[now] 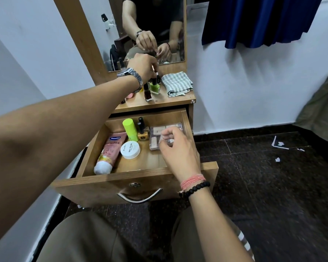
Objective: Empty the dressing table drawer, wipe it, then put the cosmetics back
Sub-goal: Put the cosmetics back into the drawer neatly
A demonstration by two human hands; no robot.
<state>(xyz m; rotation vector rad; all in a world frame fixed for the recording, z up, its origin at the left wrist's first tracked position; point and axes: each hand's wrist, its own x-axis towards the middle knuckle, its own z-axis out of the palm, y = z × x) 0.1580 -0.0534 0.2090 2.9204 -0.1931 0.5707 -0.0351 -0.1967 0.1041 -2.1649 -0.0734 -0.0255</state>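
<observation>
The wooden drawer [133,178] is pulled open. In it lie a pink Vaseline tube [112,148], a white nail polish remover jar [130,149], a lime green stick [130,129], two dark-capped nail polish bottles [142,132] and a clear cosmetics case [157,132]. My right hand [178,150] hovers over that case with its fingers loosely curled and nothing seen in them. My left hand [143,67] reaches to the tabletop and pinches the top of a small bottle [157,75], mostly hidden by my fingers. A green nail polish [155,87] and a dark red one [147,93] stand beside it.
A folded striped cloth [176,83] lies on the right of the tabletop [178,100]. The mirror [159,25] rises behind it. A blue curtain [257,21] hangs at the upper right. Paper scraps [278,144] lie on the dark floor. My knees are under the drawer front.
</observation>
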